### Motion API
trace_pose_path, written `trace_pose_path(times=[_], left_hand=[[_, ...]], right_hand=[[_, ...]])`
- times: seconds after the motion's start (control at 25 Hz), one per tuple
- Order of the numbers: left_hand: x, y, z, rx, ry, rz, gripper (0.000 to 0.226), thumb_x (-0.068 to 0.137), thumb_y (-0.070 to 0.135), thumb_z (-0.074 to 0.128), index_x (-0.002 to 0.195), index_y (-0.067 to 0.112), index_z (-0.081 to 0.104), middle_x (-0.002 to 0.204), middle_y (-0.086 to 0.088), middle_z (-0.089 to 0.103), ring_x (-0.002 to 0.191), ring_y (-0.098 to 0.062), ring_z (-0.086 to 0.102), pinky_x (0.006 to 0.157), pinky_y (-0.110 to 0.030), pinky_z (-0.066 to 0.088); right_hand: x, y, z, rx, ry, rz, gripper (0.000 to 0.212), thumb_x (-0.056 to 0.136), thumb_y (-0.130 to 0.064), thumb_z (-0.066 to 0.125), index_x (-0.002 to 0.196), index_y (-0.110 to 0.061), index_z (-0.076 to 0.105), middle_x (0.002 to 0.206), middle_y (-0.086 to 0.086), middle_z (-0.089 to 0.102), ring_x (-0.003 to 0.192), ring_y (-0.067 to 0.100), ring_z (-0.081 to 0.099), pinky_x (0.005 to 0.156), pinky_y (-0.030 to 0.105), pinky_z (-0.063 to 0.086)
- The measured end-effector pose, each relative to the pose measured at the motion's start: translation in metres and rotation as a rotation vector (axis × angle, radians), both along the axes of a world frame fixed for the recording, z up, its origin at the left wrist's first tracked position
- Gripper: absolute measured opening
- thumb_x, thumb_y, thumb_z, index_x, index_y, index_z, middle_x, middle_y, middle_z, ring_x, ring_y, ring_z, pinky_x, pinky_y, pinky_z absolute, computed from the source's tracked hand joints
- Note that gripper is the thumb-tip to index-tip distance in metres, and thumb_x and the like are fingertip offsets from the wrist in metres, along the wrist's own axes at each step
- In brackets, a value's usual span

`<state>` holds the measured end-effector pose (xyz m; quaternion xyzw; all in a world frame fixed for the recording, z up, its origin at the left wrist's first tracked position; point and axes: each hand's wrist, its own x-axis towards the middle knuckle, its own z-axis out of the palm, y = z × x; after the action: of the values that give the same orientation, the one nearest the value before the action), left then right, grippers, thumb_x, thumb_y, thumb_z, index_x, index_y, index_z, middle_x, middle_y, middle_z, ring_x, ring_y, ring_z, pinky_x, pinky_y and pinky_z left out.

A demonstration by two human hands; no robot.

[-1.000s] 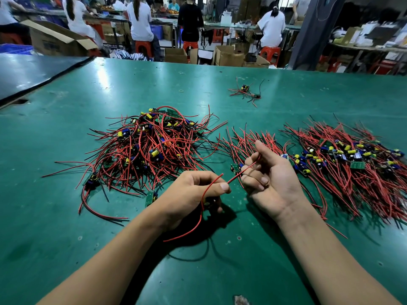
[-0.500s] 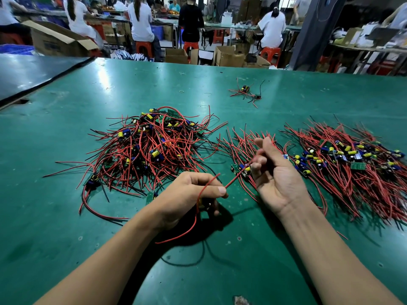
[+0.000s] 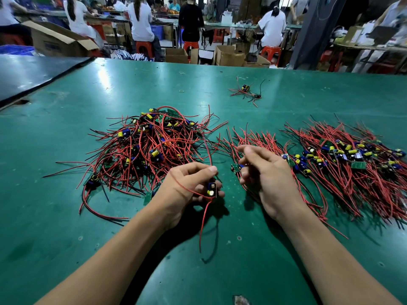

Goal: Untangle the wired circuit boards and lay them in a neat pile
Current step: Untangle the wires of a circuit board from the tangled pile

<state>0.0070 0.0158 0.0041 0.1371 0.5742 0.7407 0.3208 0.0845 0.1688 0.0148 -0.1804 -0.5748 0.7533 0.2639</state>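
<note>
One wired circuit board (image 3: 211, 190), gripped by left hand (image 3: 185, 188) fingers, low over the bench (image 3: 66, 238). Its red lead (image 3: 203, 223) runs near-to-far. Right hand (image 3: 266, 175) just beside; fingers loosely curled, blurred, hold uncertain. Tangled heap (image 3: 149, 148) lies left; neat pile (image 3: 352, 164) right, nearer the right hand.

I see the left hand (image 3: 187, 186) holding a small board (image 3: 212, 190), and its red wire (image 3: 203, 219) hangs down. The right hand (image 3: 266, 179) is beside it with curled, blurry fingers. A messy pile (image 3: 149, 148) lies left and a tidy pile (image 3: 352, 159) right on the green table (image 3: 110, 249).
</note>
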Motion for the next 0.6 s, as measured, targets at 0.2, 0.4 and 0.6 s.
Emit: trace_pose_path(times=[0.2, 0.4, 0.6], left_hand=[[-0.002, -0.001, 0.004, 0.028, 0.084, 0.206, 0.012, 0.084, 0.019, 0.073, 0.080, 0.009, 0.068, 0.074, -0.013, 0.072, 0.054, -0.019, 0.065, 0.052, -0.027, 0.055], [-0.003, -0.003, 0.009, 0.021, 0.133, 0.339, 0.015, 0.084, 0.023, 0.073, 0.083, 0.010, 0.066, 0.072, -0.006, 0.073, 0.060, -0.014, 0.065, 0.064, -0.032, 0.048], [0.000, -0.003, 0.010, 0.044, 0.141, 0.347, 0.023, 0.084, 0.022, 0.073, 0.091, 0.001, 0.067, 0.075, -0.008, 0.072, 0.066, -0.015, 0.064, 0.066, -0.030, 0.052]], right_hand=[[0.004, -0.013, -0.014, 0.790, -0.181, 0.168, 0.009, 0.086, -0.018, 0.078, 0.086, -0.026, 0.073, 0.071, -0.012, 0.069, 0.055, 0.003, 0.056, 0.058, 0.020, 0.048], [0.005, -0.020, -0.016, 0.859, -0.170, 0.257, 0.036, 0.075, -0.052, 0.081, 0.072, -0.023, 0.060, 0.056, -0.018, 0.055, 0.048, 0.001, 0.041, 0.049, 0.017, 0.034], [0.001, -0.029, -0.016, 0.817, -0.105, 0.106, 0.048, 0.091, -0.062, 0.054, 0.068, -0.020, 0.053, 0.055, -0.009, 0.050, 0.052, 0.003, 0.042, 0.052, 0.025, 0.038]])
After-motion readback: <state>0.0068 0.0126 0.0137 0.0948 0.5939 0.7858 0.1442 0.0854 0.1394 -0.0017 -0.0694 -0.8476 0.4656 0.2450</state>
